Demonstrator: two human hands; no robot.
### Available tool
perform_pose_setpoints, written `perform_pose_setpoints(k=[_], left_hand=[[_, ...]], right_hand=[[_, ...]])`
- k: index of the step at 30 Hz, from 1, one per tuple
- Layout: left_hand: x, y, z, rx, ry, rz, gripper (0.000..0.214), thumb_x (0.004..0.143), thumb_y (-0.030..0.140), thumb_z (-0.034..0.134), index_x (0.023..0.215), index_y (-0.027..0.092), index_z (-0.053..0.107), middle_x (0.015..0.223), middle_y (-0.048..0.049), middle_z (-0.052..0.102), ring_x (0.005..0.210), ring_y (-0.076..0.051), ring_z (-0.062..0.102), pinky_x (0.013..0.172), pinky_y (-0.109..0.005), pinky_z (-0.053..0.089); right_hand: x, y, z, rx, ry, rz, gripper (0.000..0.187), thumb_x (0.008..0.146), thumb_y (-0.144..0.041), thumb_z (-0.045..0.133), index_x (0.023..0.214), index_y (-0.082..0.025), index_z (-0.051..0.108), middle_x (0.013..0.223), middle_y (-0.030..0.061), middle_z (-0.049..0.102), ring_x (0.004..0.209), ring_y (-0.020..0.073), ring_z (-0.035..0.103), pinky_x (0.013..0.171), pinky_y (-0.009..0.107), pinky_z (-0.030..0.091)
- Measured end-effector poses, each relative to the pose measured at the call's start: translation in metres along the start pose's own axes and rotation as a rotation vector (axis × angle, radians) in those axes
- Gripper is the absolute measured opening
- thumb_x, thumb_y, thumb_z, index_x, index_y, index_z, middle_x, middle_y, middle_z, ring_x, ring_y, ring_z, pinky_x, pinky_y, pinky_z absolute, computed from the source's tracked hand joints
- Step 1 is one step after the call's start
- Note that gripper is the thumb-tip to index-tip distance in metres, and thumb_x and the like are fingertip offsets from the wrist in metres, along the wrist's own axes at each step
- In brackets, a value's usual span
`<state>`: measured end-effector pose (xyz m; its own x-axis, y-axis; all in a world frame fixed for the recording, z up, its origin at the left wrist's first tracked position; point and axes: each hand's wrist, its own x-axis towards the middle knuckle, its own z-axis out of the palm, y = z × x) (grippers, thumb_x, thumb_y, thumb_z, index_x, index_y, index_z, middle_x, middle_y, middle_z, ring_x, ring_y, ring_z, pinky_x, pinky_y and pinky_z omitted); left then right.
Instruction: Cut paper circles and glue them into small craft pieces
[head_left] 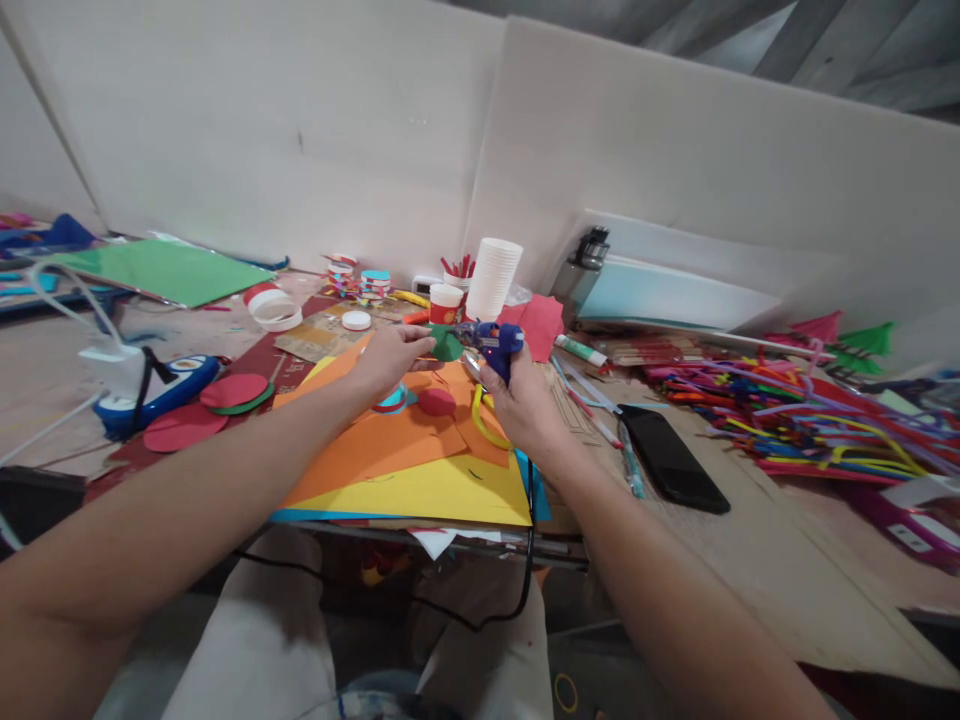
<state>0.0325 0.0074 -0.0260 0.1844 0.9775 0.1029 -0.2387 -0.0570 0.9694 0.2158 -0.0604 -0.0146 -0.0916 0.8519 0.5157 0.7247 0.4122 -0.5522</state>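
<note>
My right hand (525, 405) grips a blue hot glue gun (497, 343), its nozzle pointing left at a small green paper piece (448, 344). My left hand (390, 357) pinches that green piece and holds it up above a stack of orange, yellow and blue paper sheets (405, 470). A red paper disc (436, 401) and a yellow strip (480, 415) lie on the orange sheet below my hands. The glue gun's black cord (529, 560) hangs down over the table's front edge.
A black phone (673, 460) and a pen (630, 465) lie to the right. Colourful pipe cleaners (810, 420) are piled at far right. A stack of white cups (493, 278), a red cup (445, 302), a glue stick (581, 350), red paper circles (210, 405) and a green sheet (161, 270) surround the work.
</note>
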Motion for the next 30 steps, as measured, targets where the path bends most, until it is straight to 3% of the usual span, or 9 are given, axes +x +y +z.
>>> perform_pose_setpoints(k=[6,14,18,23,30], left_hand=[[0.0036,-0.0009,-0.0032,-0.057,0.031,0.067,0.01,0.074,0.018,0.068,0.078,0.009,0.071,0.086,-0.0077,0.072,0.081,-0.016,0.068,0.087,-0.038,0.058],[-0.0001,-0.0004,0.0024,-0.04,-0.035,-0.026,0.009,0.075,0.014,0.067,0.08,0.008,0.071,0.083,-0.0083,0.072,0.078,-0.016,0.068,0.089,-0.04,0.057],[0.0034,-0.0018,-0.0005,-0.068,0.009,0.029,0.008,0.077,0.012,0.063,0.079,0.008,0.07,0.084,-0.008,0.072,0.082,-0.016,0.069,0.091,-0.04,0.057],[0.009,-0.0036,-0.0061,-0.11,0.055,0.111,0.007,0.077,0.014,0.065,0.08,0.009,0.068,0.084,-0.0064,0.072,0.084,-0.016,0.069,0.093,-0.042,0.057],[0.003,-0.0022,-0.0007,-0.068,-0.037,0.061,0.011,0.075,0.018,0.067,0.081,0.009,0.07,0.088,-0.009,0.073,0.088,-0.018,0.069,0.092,-0.04,0.056]], right_hand=[[-0.0024,-0.0024,0.0026,0.003,-0.043,-0.006,0.028,0.091,-0.029,0.048,0.117,-0.018,0.049,0.105,0.0136,0.067,0.089,0.0274,0.062,0.079,0.042,0.05],[-0.0012,-0.0019,0.0024,-0.003,0.011,-0.011,0.023,0.09,-0.027,0.049,0.113,-0.02,0.05,0.091,0.0087,0.065,0.079,0.0238,0.061,0.073,0.04,0.051],[-0.0021,0.0,0.0008,-0.019,0.035,-0.018,0.025,0.09,-0.025,0.049,0.113,-0.019,0.05,0.099,0.0116,0.066,0.089,0.0258,0.063,0.079,0.042,0.051],[-0.0035,-0.0013,0.002,-0.023,0.012,0.003,0.026,0.09,-0.027,0.05,0.115,-0.019,0.05,0.101,0.0127,0.068,0.087,0.026,0.063,0.077,0.041,0.051],[-0.001,-0.0028,-0.0035,-0.045,0.068,-0.039,0.028,0.093,-0.031,0.048,0.118,-0.019,0.051,0.097,0.0125,0.067,0.09,0.0274,0.064,0.08,0.039,0.048]])
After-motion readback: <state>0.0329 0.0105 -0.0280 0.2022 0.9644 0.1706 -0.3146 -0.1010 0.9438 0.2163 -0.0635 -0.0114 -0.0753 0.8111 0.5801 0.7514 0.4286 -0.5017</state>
